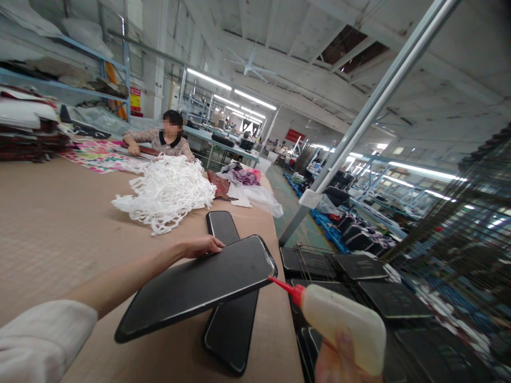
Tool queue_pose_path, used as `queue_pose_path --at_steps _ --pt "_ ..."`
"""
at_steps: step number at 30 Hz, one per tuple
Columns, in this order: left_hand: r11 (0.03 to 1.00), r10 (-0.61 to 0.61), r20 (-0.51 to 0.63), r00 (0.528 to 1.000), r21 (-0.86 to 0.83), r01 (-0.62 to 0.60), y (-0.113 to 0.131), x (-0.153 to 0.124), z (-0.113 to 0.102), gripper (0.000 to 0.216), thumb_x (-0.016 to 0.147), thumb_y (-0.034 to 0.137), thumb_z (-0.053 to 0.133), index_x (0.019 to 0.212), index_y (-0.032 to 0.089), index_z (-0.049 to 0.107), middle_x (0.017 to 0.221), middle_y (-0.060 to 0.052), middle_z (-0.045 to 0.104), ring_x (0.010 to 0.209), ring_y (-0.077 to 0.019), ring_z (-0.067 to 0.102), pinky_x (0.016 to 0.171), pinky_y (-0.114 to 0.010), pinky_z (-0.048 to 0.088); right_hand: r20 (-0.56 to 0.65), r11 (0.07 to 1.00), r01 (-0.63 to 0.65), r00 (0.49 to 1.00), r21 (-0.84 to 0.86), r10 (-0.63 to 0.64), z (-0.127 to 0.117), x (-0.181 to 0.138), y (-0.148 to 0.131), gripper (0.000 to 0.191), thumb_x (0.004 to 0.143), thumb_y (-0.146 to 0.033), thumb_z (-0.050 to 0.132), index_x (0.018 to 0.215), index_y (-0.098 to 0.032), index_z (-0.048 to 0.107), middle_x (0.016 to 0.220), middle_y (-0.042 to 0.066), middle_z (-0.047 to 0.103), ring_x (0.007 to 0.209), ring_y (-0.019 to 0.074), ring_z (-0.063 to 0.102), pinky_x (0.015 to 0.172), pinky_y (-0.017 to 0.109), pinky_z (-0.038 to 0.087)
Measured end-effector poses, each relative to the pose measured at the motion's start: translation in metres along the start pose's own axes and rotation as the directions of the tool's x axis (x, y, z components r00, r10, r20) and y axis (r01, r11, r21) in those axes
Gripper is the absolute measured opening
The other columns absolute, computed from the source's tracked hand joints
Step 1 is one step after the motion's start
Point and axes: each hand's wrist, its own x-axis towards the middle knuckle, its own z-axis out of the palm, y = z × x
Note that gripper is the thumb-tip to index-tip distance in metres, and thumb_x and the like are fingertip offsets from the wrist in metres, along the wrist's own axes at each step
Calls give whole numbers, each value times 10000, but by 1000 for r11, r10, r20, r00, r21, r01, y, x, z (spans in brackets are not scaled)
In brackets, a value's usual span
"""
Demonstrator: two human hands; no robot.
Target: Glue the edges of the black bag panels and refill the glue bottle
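Observation:
My left hand (202, 247) grips the far edge of a black flat panel (195, 287) and holds it tilted above the brown table (59, 229). In my right hand (339, 359), low at the right, is a white squeeze bottle (343, 324). Its red nozzle (284, 286) touches the panel's right edge. A second black panel (229, 319) lies flat on the table beneath the raised one.
A pile of white netted strips (167, 191) lies further back on the table, where another person (165, 141) sits with fabric pieces. Wire racks (359, 276) at the right hold several black panels. A slanted metal pole (359, 122) rises beside the table.

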Motion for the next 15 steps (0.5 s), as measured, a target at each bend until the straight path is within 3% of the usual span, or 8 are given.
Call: queue_pose_path --at_steps 5,8,12,15 --pt "997 -21 -35 999 -73 19 -7 4 2 359 590 329 731 912 173 710 919 -41 728 793 -198 664 685 -252 491 9 999 21 1000 -40 -21 1 -2 6 512 569 -282 808 1018 -195 578 1191 107 598 1065 351 566 869 513 511" --pt "994 -30 -25 999 -103 27 -11 6 3 367 595 326 740 927 173 706 941 -48 725 812 -208 666 688 -257 491 -67 999 32 997 -12 -33 8 -4 5 522 563 -328 807 1004 -176 572 1100 119 625 912 296 624 780 467 550" --pt "991 -33 -18 999 -133 30 -13 8 5 367 618 331 743 943 167 702 959 -61 721 827 -219 669 697 -266 492 -186 1000 26 982 9 -24 23 -7 -3 465 467 -314 844 825 -148 598 976 80 625 794 189 599 697 315 551" --pt "988 -27 -20 999 -154 24 -15 10 7 354 632 327 739 945 164 705 948 -60 723 805 -214 673 693 -269 496 -201 1000 -3 980 10 5 29 -9 -9 461 438 -302 848 791 -150 593 947 54 613 797 162 567 667 258 530"
